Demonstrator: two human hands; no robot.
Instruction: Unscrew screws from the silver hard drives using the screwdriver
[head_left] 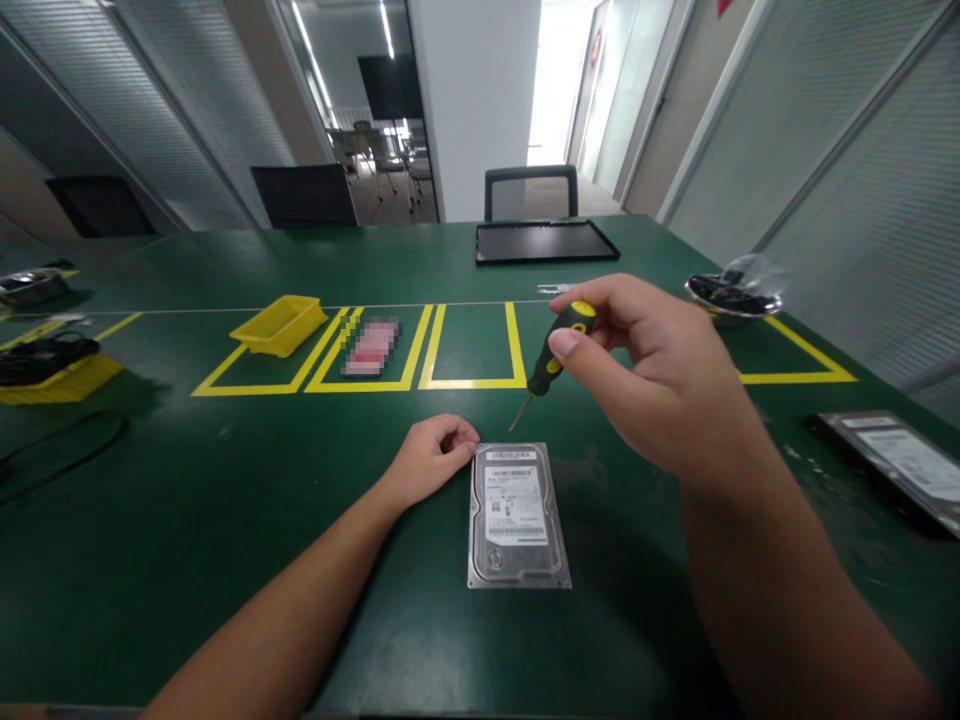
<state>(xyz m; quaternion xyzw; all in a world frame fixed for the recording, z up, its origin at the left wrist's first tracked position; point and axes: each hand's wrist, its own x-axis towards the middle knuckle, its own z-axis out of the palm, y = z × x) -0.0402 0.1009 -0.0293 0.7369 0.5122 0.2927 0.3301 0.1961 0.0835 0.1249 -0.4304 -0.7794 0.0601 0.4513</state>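
Note:
A silver hard drive with a white label lies flat on the green table in front of me. My left hand rests on the table with its fingers curled, touching the drive's top left corner. My right hand is raised above the table to the right of the drive and grips a black and yellow screwdriver. The screwdriver slants down to the left, and its tip hangs just above the drive's far edge.
Yellow tape boxes mark the table's middle. A yellow bin sits in one, a blurred pink item in another. A second hard drive lies at the right edge, a bowl of parts beyond it, a black tray and chair at the back.

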